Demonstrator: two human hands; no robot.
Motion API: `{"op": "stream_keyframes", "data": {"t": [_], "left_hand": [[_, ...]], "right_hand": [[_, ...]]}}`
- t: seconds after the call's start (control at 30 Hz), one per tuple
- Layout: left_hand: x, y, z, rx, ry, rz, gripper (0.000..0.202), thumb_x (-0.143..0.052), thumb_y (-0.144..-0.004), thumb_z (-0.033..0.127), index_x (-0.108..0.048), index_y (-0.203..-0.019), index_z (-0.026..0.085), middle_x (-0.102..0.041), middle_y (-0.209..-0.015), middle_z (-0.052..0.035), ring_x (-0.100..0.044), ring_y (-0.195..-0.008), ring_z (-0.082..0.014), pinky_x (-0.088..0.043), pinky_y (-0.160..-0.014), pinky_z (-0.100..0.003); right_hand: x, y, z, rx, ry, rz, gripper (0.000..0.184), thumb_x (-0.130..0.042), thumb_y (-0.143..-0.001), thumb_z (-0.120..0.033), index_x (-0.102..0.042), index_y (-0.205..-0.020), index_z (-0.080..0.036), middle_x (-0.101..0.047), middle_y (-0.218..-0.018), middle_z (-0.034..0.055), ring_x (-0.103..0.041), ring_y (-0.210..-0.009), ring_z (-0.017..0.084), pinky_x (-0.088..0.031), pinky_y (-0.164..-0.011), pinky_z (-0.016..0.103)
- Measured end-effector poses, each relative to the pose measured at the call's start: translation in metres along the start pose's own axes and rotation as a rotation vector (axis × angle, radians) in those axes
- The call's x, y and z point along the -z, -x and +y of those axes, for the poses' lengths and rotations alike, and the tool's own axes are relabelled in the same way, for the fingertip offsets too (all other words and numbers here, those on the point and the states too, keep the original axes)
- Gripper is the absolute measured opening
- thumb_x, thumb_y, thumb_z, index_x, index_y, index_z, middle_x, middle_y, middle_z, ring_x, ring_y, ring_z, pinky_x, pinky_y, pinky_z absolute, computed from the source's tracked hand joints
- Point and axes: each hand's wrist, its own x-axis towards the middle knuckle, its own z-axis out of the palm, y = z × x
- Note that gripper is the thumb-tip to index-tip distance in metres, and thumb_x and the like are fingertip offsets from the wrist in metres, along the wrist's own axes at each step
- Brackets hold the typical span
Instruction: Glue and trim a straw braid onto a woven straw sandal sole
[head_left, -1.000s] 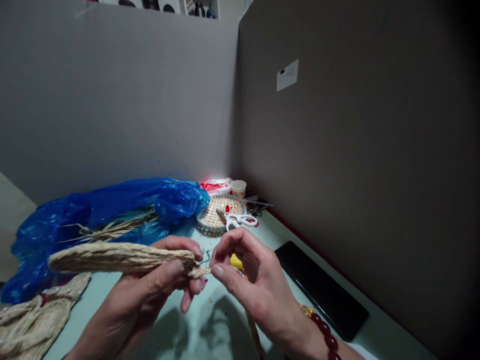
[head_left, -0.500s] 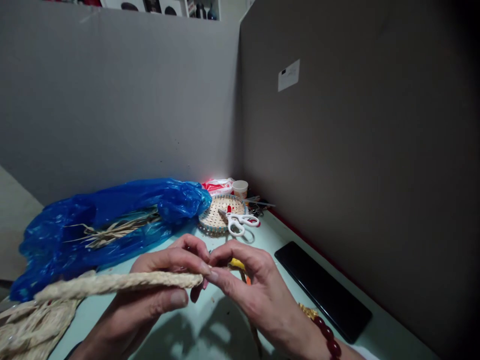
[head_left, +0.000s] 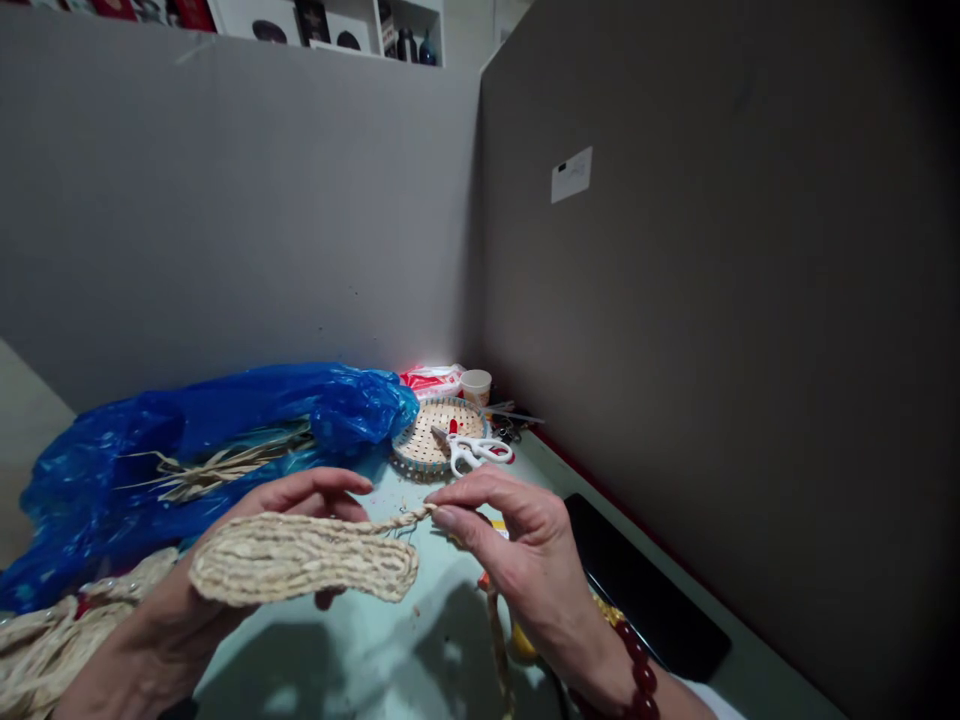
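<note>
Currently in hand: flat, sole-shaped woven piece [head_left: 300,560], pale plant-fibre look, raised above the tabletop [head_left: 360,670], broad end leftward.
Left hand [head_left: 285,495]: behind and under the piece, fingers half spread; thumb hidden, so can't tell whether it's gripping or just supporting.
Right hand [head_left: 517,535]: thumb and index fingers pinch the twisted tail [head_left: 405,519], which leaves the piece's upper edge.
Weight: should be light; one hand ought to carry it.
Stiffness: probably bendy across the rows, firmer along them. Tail likely limp, may untwist if let go.
Surface: ridged and dry-looking; slip risk low, I'd say.
Fragility: won't shatter; fibres could fray or snap if yanked.
Hold here: broad body, flat across several rows. Tail: pinch close to the working end, modest tension, no pulling by it alone.
Wall label [head_left: 571,175]: white, dark block in one corner, text too small to read.
Packet [head_left: 433,381]: red and white, no legible brand.
Cup [head_left: 476,384]: pale, next to packet, print unreadable.
Scissors [head_left: 460,442]: white handles, over the round woven tray [head_left: 420,425]; no maker's name visible.
</note>
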Motion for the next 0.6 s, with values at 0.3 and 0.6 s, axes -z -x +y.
{"op": "stream_keyframes", "data": {"t": [0.3, 0.6], "left_hand": [[-0.001, 0.008, 0.003, 0.087, -0.097, -0.238, 0.042, -0.083, -0.069, 0.041, -0.076, -0.106, 0.026, -0.075, -0.085, -0.002, -0.064, -0.075, -0.0153, -0.052, -0.069, -0.019], [-0.051, 0.015, 0.01, -0.012, -0.571, -0.153, 0.022, -0.06, -0.083, 0.044, -0.064, -0.077, 0.024, -0.062, -0.078, 0.002, -0.058, -0.08, -0.0204, -0.047, -0.068, -0.024]], "right_hand": [[-0.002, 0.002, 0.004, 0.136, 0.044, -0.039, 0.008, -0.077, -0.08, -0.012, -0.08, -0.082, -0.019, -0.074, -0.072, 0.0016, -0.063, -0.068, 0.015, -0.047, -0.07, 0.03], [-0.005, 0.005, 0.003, -0.015, -0.033, -0.095, 0.012, -0.076, -0.081, -0.015, -0.082, -0.081, -0.025, -0.076, -0.072, -0.0012, -0.065, -0.071, 0.014, -0.049, -0.076, 0.028]]}}
